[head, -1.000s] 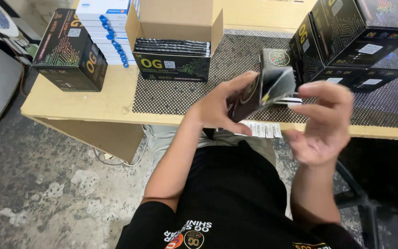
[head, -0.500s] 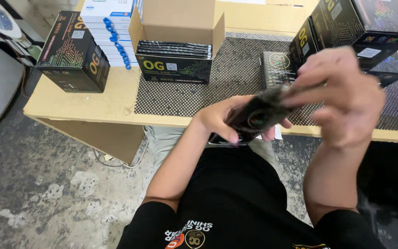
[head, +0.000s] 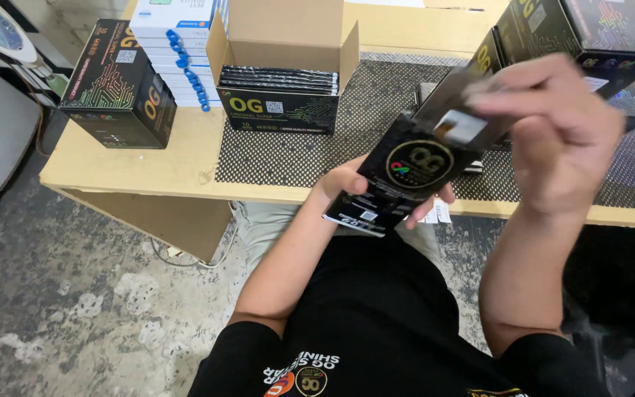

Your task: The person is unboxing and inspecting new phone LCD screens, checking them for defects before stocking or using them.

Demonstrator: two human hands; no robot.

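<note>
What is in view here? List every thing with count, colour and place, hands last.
small flat box: one, black with a round gold emblem, held in both hands.
open display carton: one, brown card, black front, table centre, holding black packs.
large black boxes: one at table left, several stacked top right.
white boxes: a stack, blue bits alongside, table rear.
mesh mat: black, on the wooden table.
left hand: under the box.
right hand: at its top flap.

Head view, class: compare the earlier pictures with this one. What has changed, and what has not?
The right hand rose from beside the small black box to its top flap, which it now grips. The left hand holds the box from below as before. The boxes on the wooden table stayed put.
</note>
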